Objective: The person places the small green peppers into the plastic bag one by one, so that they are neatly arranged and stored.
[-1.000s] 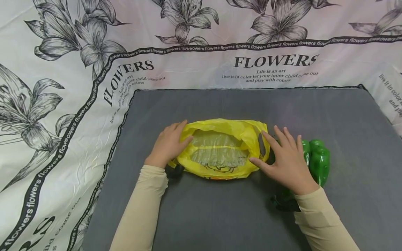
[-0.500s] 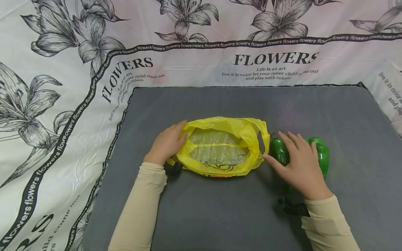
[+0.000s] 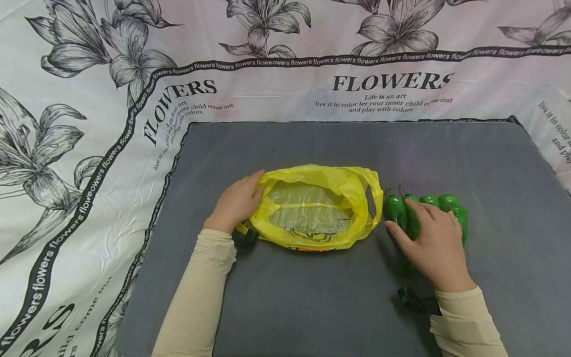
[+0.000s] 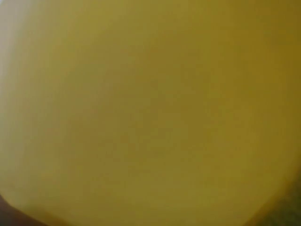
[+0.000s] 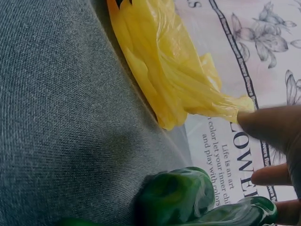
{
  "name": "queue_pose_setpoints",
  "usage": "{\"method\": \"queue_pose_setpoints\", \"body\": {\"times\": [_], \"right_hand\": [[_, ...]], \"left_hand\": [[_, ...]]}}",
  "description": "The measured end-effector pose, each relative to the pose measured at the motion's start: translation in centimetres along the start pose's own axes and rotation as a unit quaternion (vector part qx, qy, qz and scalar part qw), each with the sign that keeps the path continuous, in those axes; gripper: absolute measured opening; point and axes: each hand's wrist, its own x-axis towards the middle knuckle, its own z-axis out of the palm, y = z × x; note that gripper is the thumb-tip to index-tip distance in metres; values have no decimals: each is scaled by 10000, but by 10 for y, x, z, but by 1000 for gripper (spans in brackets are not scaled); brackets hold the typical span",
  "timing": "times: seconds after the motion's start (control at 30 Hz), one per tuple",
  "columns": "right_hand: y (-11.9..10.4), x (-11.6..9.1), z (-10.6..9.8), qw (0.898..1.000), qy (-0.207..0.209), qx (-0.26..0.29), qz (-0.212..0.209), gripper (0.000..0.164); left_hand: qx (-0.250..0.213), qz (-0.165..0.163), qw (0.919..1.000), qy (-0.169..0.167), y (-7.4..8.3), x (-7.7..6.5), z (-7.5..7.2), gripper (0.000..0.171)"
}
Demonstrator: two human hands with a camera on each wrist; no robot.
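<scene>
A yellow plastic bag (image 3: 312,174) stands with its mouth spread upward in the middle of the head view. My left hand (image 3: 235,202) holds its left edge, and blurred yellow plastic (image 4: 150,113) fills the left wrist view. Several glossy green peppers (image 3: 395,212) lie side by side to the right of the bag. Over them is my right hand (image 3: 439,248), thumb spread from the fingers and fingertips right at the peppers, partly hiding them. The right wrist view shows that thumb (image 5: 273,125) overlapping the bag's handle, with green peppers (image 5: 181,195) below.
Dark grey cloth (image 3: 312,297) covers the table under everything. Behind and to the left hangs a white sheet (image 3: 267,106) printed with flowers and lettering. A black wrist camera (image 3: 417,301) juts out under my right wrist.
My right hand has moved right, away from the bag's right handle, and down over the green peppers, its fingers drawing in. The left hand stays at the bag's left edge.
</scene>
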Motion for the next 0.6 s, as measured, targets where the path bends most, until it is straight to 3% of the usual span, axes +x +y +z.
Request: {"method": "queue_pose_setpoints", "body": {"times": [0.37,0.6], "right_hand": [[1,-9,-7,9978,528,-163,377,53],[3,-14,-10,9967,316,-201,723,54]], "left_hand": [[-96,-31,9999,-14,0,2,2,60],[-72,-8,10000,3,-1,2,5,60]]}}
